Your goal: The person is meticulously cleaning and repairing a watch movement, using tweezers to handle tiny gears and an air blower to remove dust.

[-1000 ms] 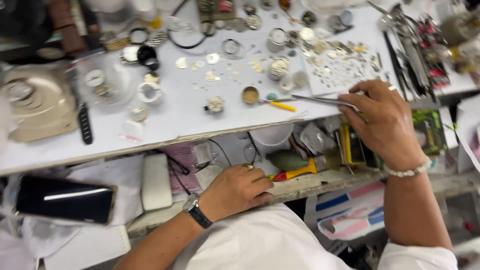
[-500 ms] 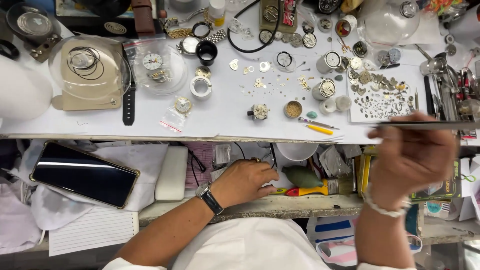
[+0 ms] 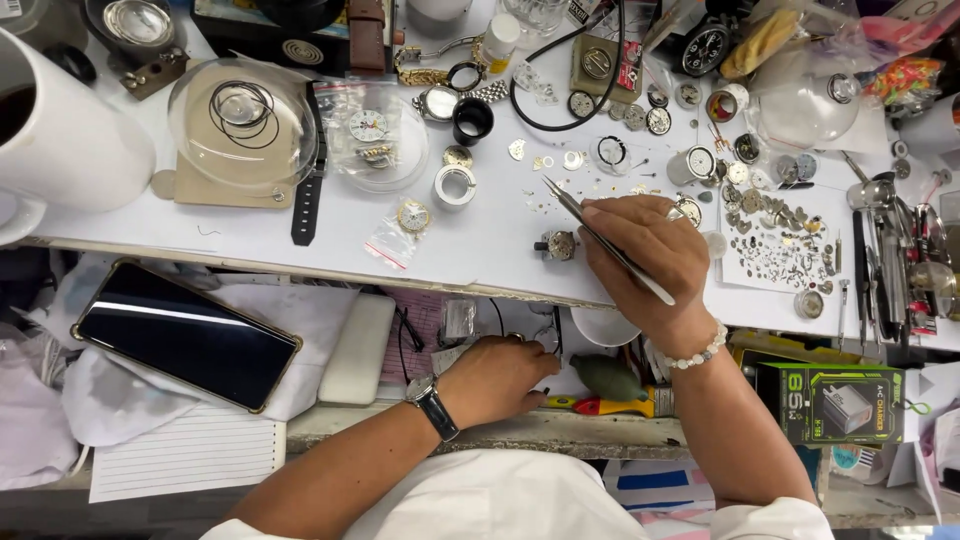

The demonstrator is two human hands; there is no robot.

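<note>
The thin metal tweezers are held in the right hand, which is closed around them like around a pen; the pointed tip is directed up and to the left, over the white worktop, and the back end sticks out below the hand near the wrist with a white bead bracelet. Just beside the hand, on its left, a small round watch movement lies on the worktop, near the tip but not touching it. To the right of the hand there is a white sheet with many tiny metal parts spread on it. The left hand, with a dark wristwatch, is lower, in the open drawer area under the table edge; its fingers are curled down on something there, but I cannot see clearly if it grips anything. Close to it lie a green rubber blower and a yellow and red tool. Farther left, a black phone rests on white cloth, and a lined paper sheet is below it.
</note>
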